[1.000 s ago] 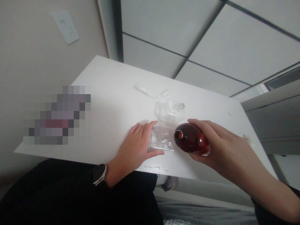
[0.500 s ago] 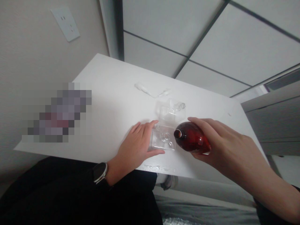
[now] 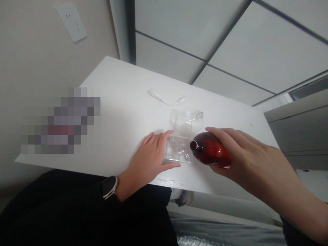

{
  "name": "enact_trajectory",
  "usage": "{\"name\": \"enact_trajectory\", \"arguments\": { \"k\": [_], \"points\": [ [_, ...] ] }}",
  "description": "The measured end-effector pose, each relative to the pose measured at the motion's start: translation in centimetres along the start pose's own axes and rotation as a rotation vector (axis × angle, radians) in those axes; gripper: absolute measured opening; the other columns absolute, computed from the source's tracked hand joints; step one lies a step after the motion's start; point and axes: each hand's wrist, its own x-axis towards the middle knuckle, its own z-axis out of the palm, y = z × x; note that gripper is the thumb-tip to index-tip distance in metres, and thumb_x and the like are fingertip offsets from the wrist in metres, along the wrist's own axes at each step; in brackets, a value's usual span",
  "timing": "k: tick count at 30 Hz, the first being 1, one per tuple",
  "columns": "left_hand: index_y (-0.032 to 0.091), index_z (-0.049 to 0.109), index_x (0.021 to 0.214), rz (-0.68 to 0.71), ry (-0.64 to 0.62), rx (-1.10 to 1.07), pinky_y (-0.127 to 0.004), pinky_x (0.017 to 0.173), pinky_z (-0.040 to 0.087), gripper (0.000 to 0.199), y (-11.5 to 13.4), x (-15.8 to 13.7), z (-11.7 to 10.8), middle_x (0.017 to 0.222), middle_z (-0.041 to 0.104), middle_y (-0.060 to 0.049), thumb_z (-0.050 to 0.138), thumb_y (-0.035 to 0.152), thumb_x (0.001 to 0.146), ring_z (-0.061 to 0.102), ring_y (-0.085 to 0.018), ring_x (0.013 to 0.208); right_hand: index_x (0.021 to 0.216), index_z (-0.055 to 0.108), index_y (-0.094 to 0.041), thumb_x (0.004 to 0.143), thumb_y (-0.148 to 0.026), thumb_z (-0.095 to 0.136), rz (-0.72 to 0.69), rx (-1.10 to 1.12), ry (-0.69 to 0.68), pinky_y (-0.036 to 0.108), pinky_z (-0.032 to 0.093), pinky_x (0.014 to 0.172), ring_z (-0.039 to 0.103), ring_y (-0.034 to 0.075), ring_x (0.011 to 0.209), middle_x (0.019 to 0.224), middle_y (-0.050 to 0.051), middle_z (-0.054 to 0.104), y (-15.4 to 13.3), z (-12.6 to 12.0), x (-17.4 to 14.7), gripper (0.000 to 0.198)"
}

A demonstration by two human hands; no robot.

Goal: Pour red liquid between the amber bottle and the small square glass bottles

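One bottle | right hand clamped round it | left hand spread around clear container, grip uncertain

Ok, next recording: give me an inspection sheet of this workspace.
Surface: white table, with a wet-looking patch at its near edge.
Items in use: red bottle, tilted, mouth toward a clear container; no stream seen.
Clutter: another clear piece beyond the container; whitish slender pieces farther back; pixelated thing at left, unidentifiable.
Hands: left hand spans the container's left end; right hand grips the bottle.
Cables: nothing seen.
Surroundings: wall socket at left; pale panels behind the table.
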Motion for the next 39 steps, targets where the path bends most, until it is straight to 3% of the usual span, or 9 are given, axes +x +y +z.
{"name": "enact_trajectory", "arguments": {
  "k": [39],
  "points": [
    [0.019, 0.031, 0.153, -0.012, -0.002, -0.031, -0.059, 0.119, 0.047, 0.095, -0.04, -0.04, -0.04, 0.142, 0.067, -0.019, 0.083, 0.061, 0.086, 0.067, -0.037, 0.132, 0.139, 0.057, -0.025, 0.075, -0.019, 0.072, 0.033, -0.017, -0.034, 0.028, 0.039, 0.046, 0.073, 0.026, 0.088, 0.122, 0.009, 0.077, -0.08, -0.51, 0.27, 0.066]
  ]
}}
